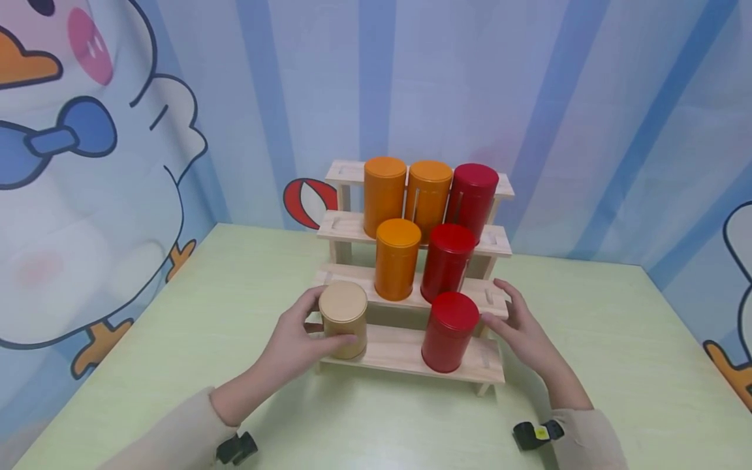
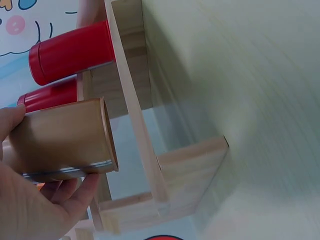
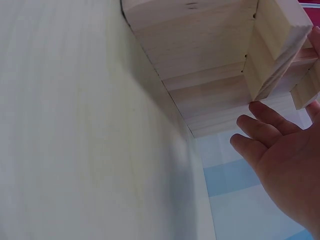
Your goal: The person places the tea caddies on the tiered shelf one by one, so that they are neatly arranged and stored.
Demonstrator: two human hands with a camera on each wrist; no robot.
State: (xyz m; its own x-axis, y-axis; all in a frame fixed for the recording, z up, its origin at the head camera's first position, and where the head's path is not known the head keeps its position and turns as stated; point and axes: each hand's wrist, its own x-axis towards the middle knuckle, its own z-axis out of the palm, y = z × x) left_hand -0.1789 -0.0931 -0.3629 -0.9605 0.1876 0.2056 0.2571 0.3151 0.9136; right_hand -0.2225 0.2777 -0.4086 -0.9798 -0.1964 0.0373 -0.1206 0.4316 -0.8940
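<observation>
My left hand [image 1: 296, 336] grips a tan cylindrical canister [image 1: 344, 323] by its sides, thumb across the front. The canister is at the left end of the lowest step of a wooden tiered rack [image 1: 388, 349]. In the left wrist view, a visible gap separates the canister's base [image 2: 109, 135] from the step's edge [image 2: 130, 95]. My right hand [image 1: 525, 333] is at the rack's right end, thumb beside the front red canister [image 1: 450, 333]. Its loosely extended fingers [image 3: 267, 120] reach the rack's wooden side [image 3: 280, 45] in the right wrist view.
Behind, an orange canister [image 1: 397, 261] and a red canister [image 1: 448, 264] stand on the second step. Higher up are two more orange canisters [image 1: 384, 199] and a dark red canister [image 1: 472, 202]. The rack stands on a pale green table [image 1: 247, 287] before a blue striped backdrop [image 1: 458, 78].
</observation>
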